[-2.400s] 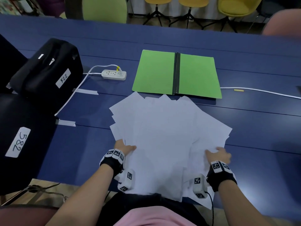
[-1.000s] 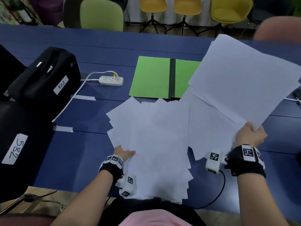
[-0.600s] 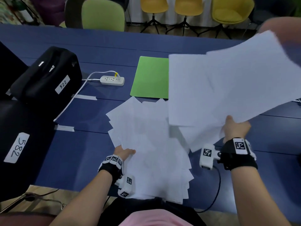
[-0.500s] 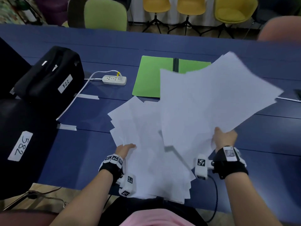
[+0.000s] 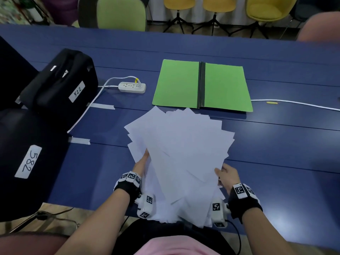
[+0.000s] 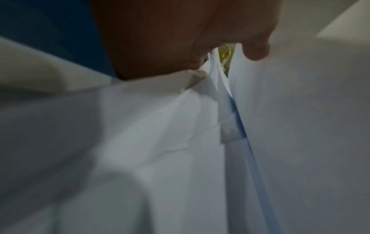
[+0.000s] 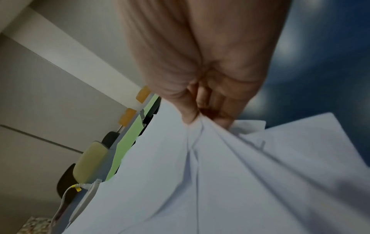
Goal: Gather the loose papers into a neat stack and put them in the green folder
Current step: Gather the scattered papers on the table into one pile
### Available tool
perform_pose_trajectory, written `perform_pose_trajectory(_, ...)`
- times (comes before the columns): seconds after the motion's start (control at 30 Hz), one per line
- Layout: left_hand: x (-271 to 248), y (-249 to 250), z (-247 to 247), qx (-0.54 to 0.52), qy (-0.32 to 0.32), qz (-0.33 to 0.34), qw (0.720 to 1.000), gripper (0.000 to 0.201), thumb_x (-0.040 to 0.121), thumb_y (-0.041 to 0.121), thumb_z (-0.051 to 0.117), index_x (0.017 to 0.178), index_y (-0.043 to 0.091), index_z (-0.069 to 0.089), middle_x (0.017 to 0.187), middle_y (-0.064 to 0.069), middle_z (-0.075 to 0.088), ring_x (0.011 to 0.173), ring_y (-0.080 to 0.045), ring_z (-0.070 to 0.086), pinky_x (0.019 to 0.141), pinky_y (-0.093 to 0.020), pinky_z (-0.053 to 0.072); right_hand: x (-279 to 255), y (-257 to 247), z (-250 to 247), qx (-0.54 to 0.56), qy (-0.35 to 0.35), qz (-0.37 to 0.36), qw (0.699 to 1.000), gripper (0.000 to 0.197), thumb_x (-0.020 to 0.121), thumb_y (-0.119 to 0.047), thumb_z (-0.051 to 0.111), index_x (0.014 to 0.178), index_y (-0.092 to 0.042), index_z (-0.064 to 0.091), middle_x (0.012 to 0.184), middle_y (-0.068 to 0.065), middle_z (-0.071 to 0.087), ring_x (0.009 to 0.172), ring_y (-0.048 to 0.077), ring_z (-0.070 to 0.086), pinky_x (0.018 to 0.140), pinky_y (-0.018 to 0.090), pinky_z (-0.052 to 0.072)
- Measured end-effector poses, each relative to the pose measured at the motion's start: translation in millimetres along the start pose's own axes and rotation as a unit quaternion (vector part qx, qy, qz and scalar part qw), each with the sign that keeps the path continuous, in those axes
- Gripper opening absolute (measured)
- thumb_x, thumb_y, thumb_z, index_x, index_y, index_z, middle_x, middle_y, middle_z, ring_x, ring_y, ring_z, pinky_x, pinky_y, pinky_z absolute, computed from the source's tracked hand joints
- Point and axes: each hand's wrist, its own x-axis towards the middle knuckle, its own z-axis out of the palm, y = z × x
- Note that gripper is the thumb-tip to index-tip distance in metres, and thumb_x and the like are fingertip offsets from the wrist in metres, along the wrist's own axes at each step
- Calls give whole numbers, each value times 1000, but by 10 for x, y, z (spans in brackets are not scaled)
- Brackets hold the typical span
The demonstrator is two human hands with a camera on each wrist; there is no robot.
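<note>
A fanned pile of white papers (image 5: 180, 153) lies on the blue table (image 5: 276, 144) in front of me, its near end hanging over the table's front edge. The green folder (image 5: 184, 83) lies open and flat just beyond the pile, a dark spine down its middle. My left hand (image 5: 144, 159) is at the pile's left edge, fingers tucked under the upper sheets; in the left wrist view its thumb (image 6: 256, 50) lies on the papers (image 6: 290, 126). My right hand (image 5: 220, 172) pinches the upper sheets at their right edge; the right wrist view shows the right hand (image 7: 198, 117) creasing the papers (image 7: 220, 174).
Two black cases, one labelled 522 (image 5: 60, 83) and one labelled 582 (image 5: 22, 153), stand at the left. A white power strip (image 5: 132, 87) with its cord lies left of the folder. A white cable (image 5: 294, 103) runs right of it. Chairs (image 5: 121, 13) line the far side.
My right hand has brought the lifted sheets down from the right and laid them over the pile. My left hand has slid further in under the upper sheets. The folder is uncovered again.
</note>
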Motion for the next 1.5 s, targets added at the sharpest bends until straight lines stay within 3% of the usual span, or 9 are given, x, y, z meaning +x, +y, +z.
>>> perform_pose_trajectory(0.13, 100, -80, -89, -69, -28, -34, 997, 117, 48, 95, 44, 143, 28, 37, 147, -1, 42, 139, -24, 36, 117, -45, 23, 95, 158, 21, 3, 98, -27, 995, 24, 78, 0, 52, 78, -21, 64, 90, 10, 74, 77, 25, 68, 78, 39, 57)
perform_pose_trajectory(0.3, 273, -214, -102, 78, 47, -16, 996, 127, 39, 84, 69, 138, 10, 42, 135, -6, 54, 123, -31, 53, 105, -45, 42, -93, 36, 95, -22, -114, 3, 993, 30, 86, 12, 51, 101, -11, 63, 93, 10, 70, 75, 21, 66, 52, 25, 55)
perform_pose_trajectory(0.43, 133, -146, -48, 192, 79, 15, 978, 69, 87, 41, 62, 134, -4, 38, 129, -13, 51, 123, -30, 49, 101, -34, 37, -131, -36, 78, -49, -136, -2, 989, 23, 90, 7, 50, 100, -9, 62, 85, 10, 67, 65, 14, 63, 49, 20, 52)
perform_pose_trajectory(0.57, 141, -144, -37, 221, 84, 7, 972, 34, 92, 31, 56, 103, 0, 48, 91, -5, 47, 105, -27, 47, 95, -34, 39, -109, -107, 99, -2, -19, -24, 1000, 19, 93, 0, 49, 80, -13, 56, 65, 5, 56, 49, 12, 55, 42, 18, 50)
perform_pose_trajectory(0.73, 177, -154, -43, 177, 86, -1, 980, 67, 92, 24, 56, 142, -7, 23, 147, -18, 36, 136, -33, 38, 111, -37, 33, -96, -57, 195, -124, -65, -49, 989, 30, 87, 1, 55, 67, -19, 47, 35, -12, 46, 30, 2, 48, 37, 15, 38)
perform_pose_trajectory(0.87, 185, -161, -47, 175, 92, -8, 980, 66, 94, 19, 53, 145, -6, 19, 151, -16, 31, 139, -32, 33, 113, -36, 29, -70, -103, 169, -114, -48, -26, 992, 9, 89, -12, 59, 91, -15, 52, 69, 7, 60, 51, 19, 57, 40, 18, 44)
perform_pose_trajectory(1.17, 108, -108, -61, 259, 71, -30, 963, 53, 91, 15, 53, 137, -6, 36, 139, -16, 46, 126, -30, 48, 106, -34, 39, 22, -381, 202, -7, 61, -109, 992, 57, 89, -28, 61, 140, -31, 37, 116, -3, 46, 108, 16, 48, 93, 35, 44)
perform_pose_trajectory(1.4, 99, -155, -75, 191, 46, -22, 980, 60, 89, 27, 60, 131, -8, 36, 116, -10, 45, 102, -22, 46, 85, -29, 38, 31, -421, 146, -69, 143, -117, 980, 5, 87, -8, 60, 90, -9, 62, 89, 6, 59, 84, 21, 53, 80, 29, 45)
perform_pose_trajectory(1.5, 153, -224, -79, 154, 47, -17, 987, 73, 84, 36, 67, 135, -5, 35, 129, -10, 46, 114, -23, 48, 90, -30, 40, 32, -340, 87, -144, 113, -88, 979, 14, 81, -8, 59, 68, -12, 53, 72, 8, 55, 71, 24, 48, 63, 25, 35)
